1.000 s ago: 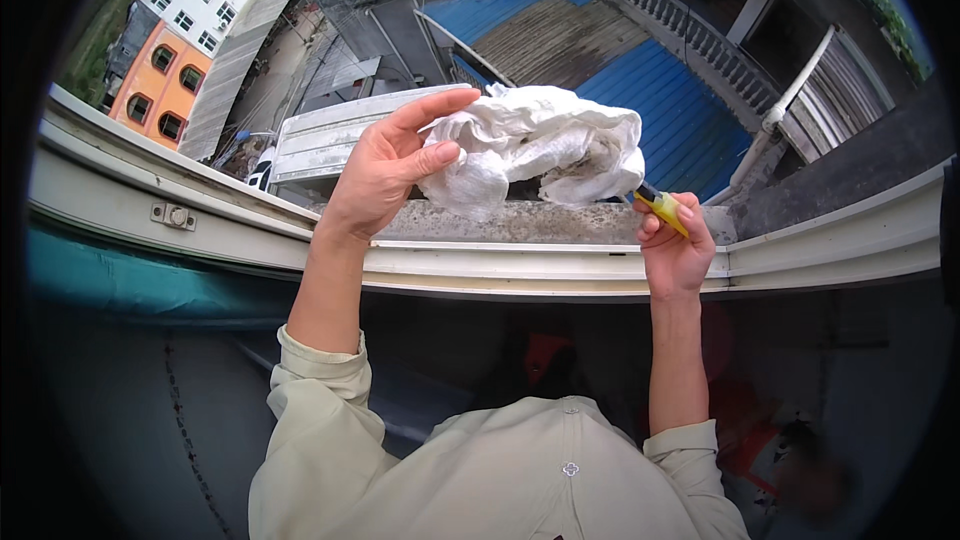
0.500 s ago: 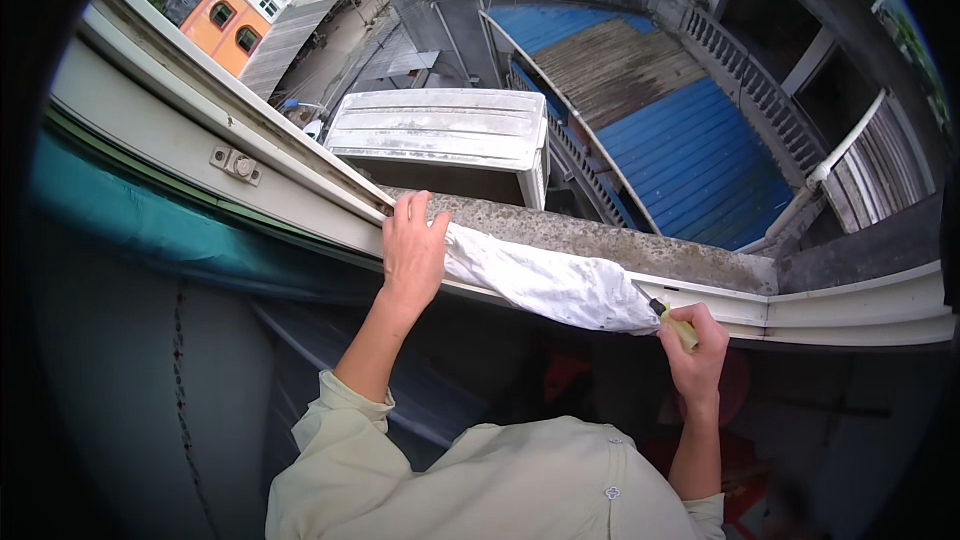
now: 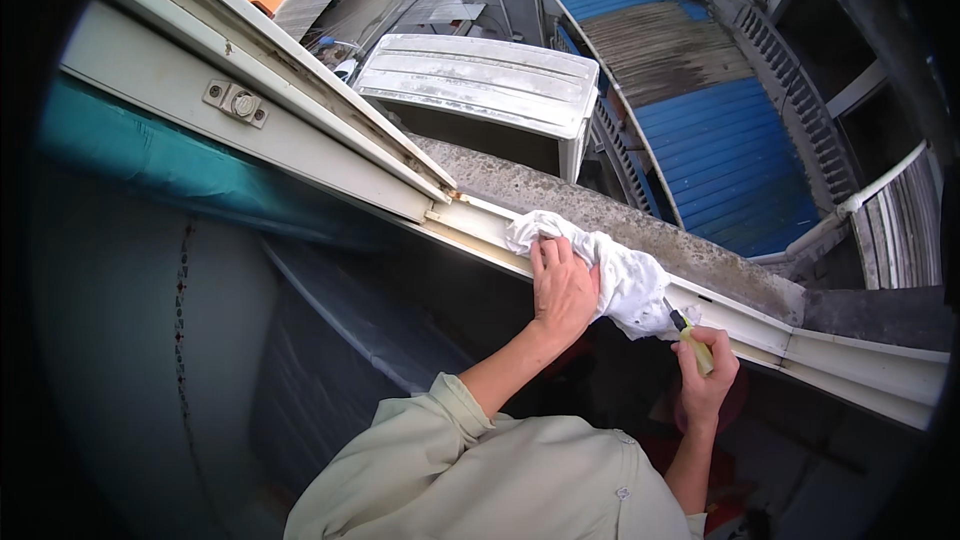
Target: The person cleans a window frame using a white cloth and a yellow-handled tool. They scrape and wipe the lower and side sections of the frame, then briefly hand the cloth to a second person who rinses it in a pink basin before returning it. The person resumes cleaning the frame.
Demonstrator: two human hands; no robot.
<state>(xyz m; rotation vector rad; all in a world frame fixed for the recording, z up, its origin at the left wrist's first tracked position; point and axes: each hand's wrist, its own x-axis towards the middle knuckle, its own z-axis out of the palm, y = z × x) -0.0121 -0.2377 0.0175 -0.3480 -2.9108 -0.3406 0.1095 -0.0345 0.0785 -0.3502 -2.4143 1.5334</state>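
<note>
A white cloth [image 3: 632,285] lies bunched along the white window track [image 3: 482,224]. My left hand [image 3: 566,290] has its fingers curled into the cloth's left part, the fingertips pressing it down into the track. In my right hand [image 3: 708,385], closed around the grip, is a screwdriver with a yellow-green handle [image 3: 699,352] and a black collar. Its thin metal shaft points up and left to the cloth's right end; the tip is hidden there.
At the left, a sliding sash frame [image 3: 330,165] carries a small latch [image 3: 236,101]. Teal fabric [image 3: 190,155] hangs below it. Outside are a rough concrete ledge [image 3: 560,190], a weathered white box-shaped unit [image 3: 480,80] and, lower down, a blue corrugated roof [image 3: 715,155].
My left hand has moved right along the track, from the sash's end onto the cloth. The once stretched-out cloth is now bunched up, baring the track on its left. The view has shifted and tilted.
</note>
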